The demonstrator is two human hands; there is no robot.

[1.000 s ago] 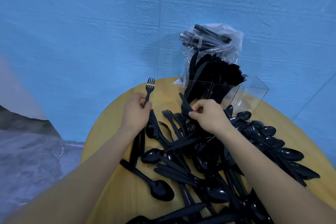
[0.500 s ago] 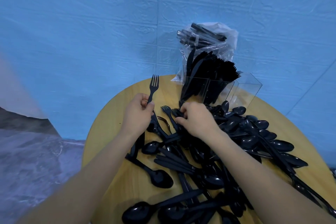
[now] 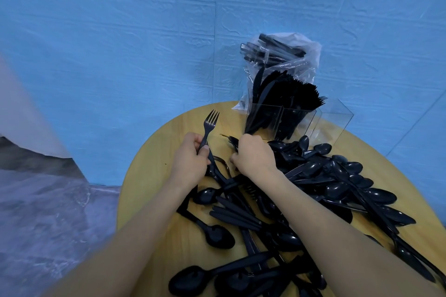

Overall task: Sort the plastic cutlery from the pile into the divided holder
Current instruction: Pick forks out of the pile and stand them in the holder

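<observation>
Blue textured sheeting hangs behind a round wooden counter (image 3: 154,202), and the clear divided holder (image 3: 296,123) stands at the counter's far edge. Two of the holder's compartments are packed with upright black pieces; the compartment on its right looks empty. Behind the holder leans a clear plastic bag (image 3: 284,55) of more black cutlery. In front of the holder, spreading toward the camera, lies the pile (image 3: 313,188) of black spoons, knives and forks.

The left hand (image 3: 190,161), in front and to the left of the holder, has its fingers curled round the handle of a black fork (image 3: 209,128), tines pointing up. The right hand (image 3: 255,159), just in front of the holder, is curled over a bunch of forks (image 3: 233,140) at the near edge of the pile, their tines poking out past the knuckles; how many it grips I cannot tell.

The step in hand appears to be gathering forks before dropping them in. To do it well, the forks should probably be lined up with tines the same way, lifted free of tangled handles, and lowered handle-first into the compartment that already holds forks, without knocking the light holder over.

No brand, label or writing can be read on anything.
</observation>
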